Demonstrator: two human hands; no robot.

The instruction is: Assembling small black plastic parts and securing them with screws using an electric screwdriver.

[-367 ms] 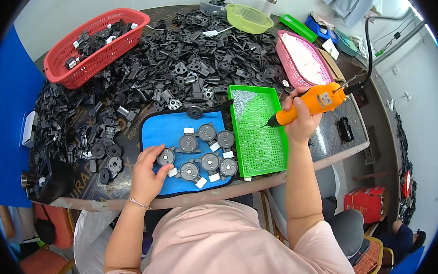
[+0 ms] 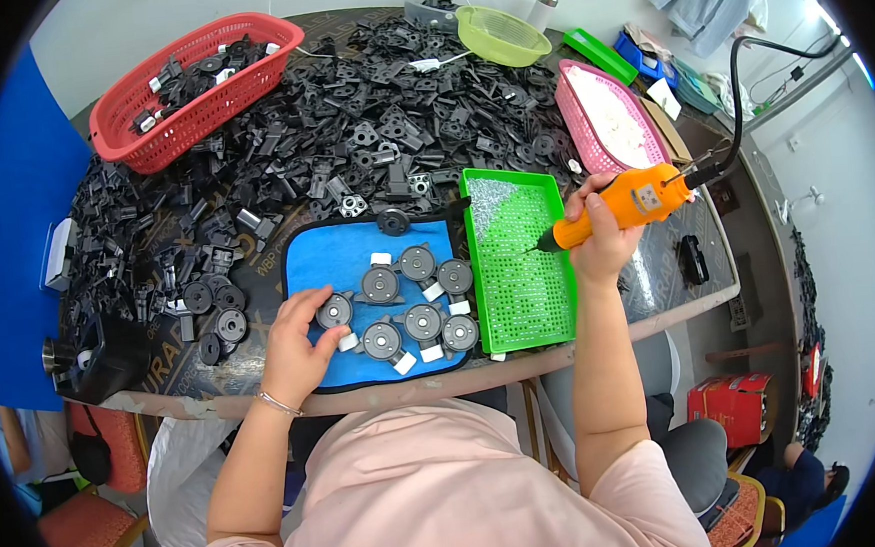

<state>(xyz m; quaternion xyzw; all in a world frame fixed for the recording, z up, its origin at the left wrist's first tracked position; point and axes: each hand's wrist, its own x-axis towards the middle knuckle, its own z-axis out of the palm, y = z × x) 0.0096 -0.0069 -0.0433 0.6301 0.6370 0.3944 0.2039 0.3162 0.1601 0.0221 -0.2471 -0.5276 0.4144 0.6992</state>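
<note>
My left hand (image 2: 297, 347) rests on the blue mat (image 2: 312, 266), its fingers touching a round black disc part (image 2: 335, 311) at the mat's left side. Several more black disc parts (image 2: 418, 264) with white tabs lie in two rows on the mat. My right hand (image 2: 601, 238) grips an orange electric screwdriver (image 2: 632, 202), its tip pointing down-left over the green screw tray (image 2: 522, 268). A black cable runs from the screwdriver's back end up to the right.
A large heap of black plastic parts (image 2: 347, 109) covers the table behind the mat. A red basket (image 2: 191, 88) stands back left, a pink tray (image 2: 614, 122) of white pieces and a green bowl (image 2: 503, 34) back right. A black box (image 2: 107, 359) sits front left.
My right hand has shifted the screwdriver slightly, its tip still over the green tray. My left hand stays on the disc at the mat's left.
</note>
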